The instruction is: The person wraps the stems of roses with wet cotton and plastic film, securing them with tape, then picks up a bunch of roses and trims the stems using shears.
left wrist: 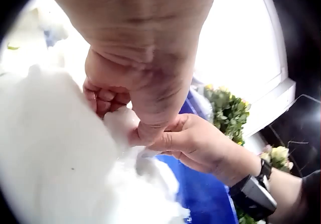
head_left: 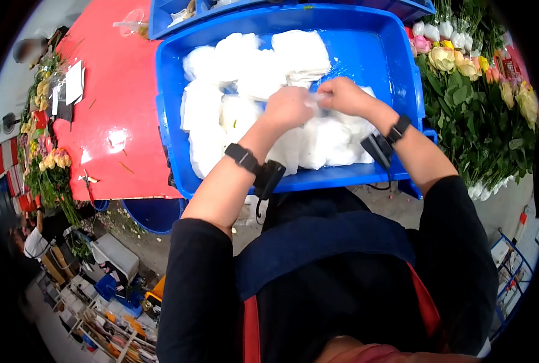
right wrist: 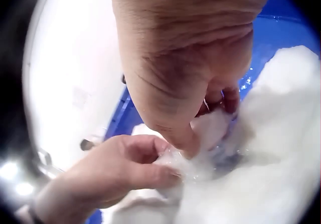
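Note:
A blue plastic tray (head_left: 366,57) holds soaked white cotton wool (head_left: 260,72) in thick, folded wads. Over its middle my left hand (head_left: 289,107) and right hand (head_left: 347,97) meet, thumbs towards each other. Between them is a small wet cotton piece (left wrist: 122,122), pinched by the left thumb and fingers. From the other side, the right thumb and fingers pinch it too, as the right wrist view shows at the wet cotton (right wrist: 210,128). Larger wads lie close beneath both hands. Some fingertips are hidden behind the palms.
Left of the tray spreads a red tabletop (head_left: 109,78) with stem scraps. Rose bunches (head_left: 463,78) with long leafy stems stand close on the right. Another blue tray (head_left: 160,18) adjoins the far rim. A dark blue bucket (head_left: 154,215) stands below the table edge.

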